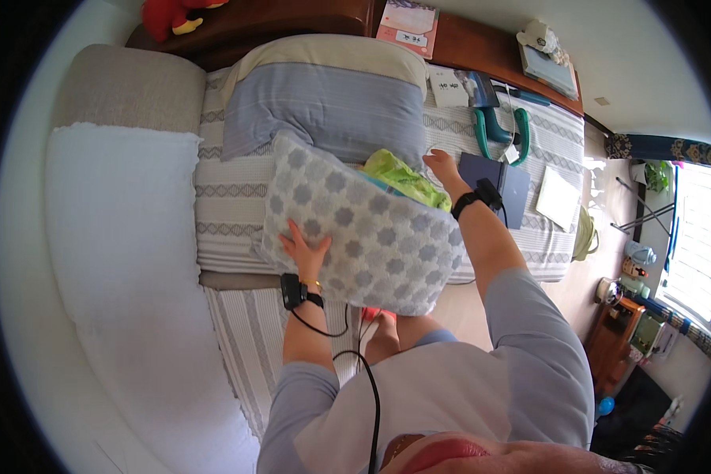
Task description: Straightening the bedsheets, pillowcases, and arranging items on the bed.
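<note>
My left hand [306, 252] rests with spread fingers on a grey, star-patterned plush cushion or folded blanket [361, 237] at the bed's near edge. Beyond the plush piece, a green plastic bag [406, 181] and something teal show along its far side. My right hand [442, 169] is raised just right of the bag, near a thin white cable; whether its fingers touch anything is unclear. A blue and cream pillow [332, 106] lies behind the plush piece. Each wrist bears a strapped black device.
Right of my right hand lie a dark blue folder [512, 192], a white notebook [558, 197], a green and blue U-shaped device [481, 133] and a white charger [511, 154]. Books [450, 89] lie by the wooden headboard [474, 47]. A black cable [377, 403] hangs before my body.
</note>
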`<state>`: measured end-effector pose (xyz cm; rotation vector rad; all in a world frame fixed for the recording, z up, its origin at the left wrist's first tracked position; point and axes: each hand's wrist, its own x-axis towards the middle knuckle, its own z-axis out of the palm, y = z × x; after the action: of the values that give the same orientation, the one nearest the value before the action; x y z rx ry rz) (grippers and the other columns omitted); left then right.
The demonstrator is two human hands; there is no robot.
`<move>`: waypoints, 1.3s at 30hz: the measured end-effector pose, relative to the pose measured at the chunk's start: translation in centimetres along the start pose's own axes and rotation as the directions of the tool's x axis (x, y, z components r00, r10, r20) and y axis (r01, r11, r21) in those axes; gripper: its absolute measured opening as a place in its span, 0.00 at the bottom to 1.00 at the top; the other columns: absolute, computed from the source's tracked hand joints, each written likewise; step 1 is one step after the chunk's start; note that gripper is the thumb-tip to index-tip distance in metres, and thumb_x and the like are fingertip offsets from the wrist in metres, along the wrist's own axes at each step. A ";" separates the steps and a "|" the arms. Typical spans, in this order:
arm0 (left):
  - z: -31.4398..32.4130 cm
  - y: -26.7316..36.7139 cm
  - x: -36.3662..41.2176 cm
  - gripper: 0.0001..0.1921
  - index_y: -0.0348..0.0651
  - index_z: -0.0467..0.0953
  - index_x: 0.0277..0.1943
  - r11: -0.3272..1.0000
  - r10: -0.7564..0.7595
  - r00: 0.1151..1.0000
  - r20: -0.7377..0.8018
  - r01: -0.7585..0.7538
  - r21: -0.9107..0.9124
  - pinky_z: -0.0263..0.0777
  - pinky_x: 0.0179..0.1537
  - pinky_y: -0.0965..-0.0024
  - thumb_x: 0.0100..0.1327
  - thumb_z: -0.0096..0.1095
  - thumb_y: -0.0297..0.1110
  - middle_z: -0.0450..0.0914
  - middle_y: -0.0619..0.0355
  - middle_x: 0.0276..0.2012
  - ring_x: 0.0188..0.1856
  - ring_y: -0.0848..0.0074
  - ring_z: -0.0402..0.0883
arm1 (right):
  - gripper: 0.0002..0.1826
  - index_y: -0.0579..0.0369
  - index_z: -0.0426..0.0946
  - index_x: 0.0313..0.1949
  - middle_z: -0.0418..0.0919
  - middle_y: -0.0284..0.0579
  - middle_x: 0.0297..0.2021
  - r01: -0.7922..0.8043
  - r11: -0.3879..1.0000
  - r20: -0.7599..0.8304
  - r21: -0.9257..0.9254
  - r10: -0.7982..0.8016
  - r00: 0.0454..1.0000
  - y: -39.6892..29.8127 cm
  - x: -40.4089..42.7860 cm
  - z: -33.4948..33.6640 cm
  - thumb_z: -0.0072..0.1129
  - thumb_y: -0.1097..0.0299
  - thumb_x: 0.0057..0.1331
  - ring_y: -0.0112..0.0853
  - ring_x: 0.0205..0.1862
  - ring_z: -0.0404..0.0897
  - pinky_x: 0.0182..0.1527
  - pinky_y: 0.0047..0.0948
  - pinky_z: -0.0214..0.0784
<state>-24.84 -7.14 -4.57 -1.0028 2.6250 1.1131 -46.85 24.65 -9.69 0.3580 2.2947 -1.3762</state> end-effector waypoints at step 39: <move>0.8 -2.2 2.1 0.55 0.52 0.34 0.64 0.964 -0.026 0.989 0.148 0.064 -0.256 0.43 0.57 0.48 0.39 0.69 0.47 0.24 0.35 0.60 0.62 0.42 0.31 | 0.36 0.37 0.60 0.55 0.46 0.51 0.60 0.294 0.554 0.071 -0.779 -0.388 0.919 -14.5 5.1 7.5 0.61 0.49 0.45 0.46 0.61 0.47 0.55 0.47 0.48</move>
<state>-25.22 -8.85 -7.24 -0.9792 2.3744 1.4893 -55.85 11.21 -4.11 -0.3360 2.8881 -0.3418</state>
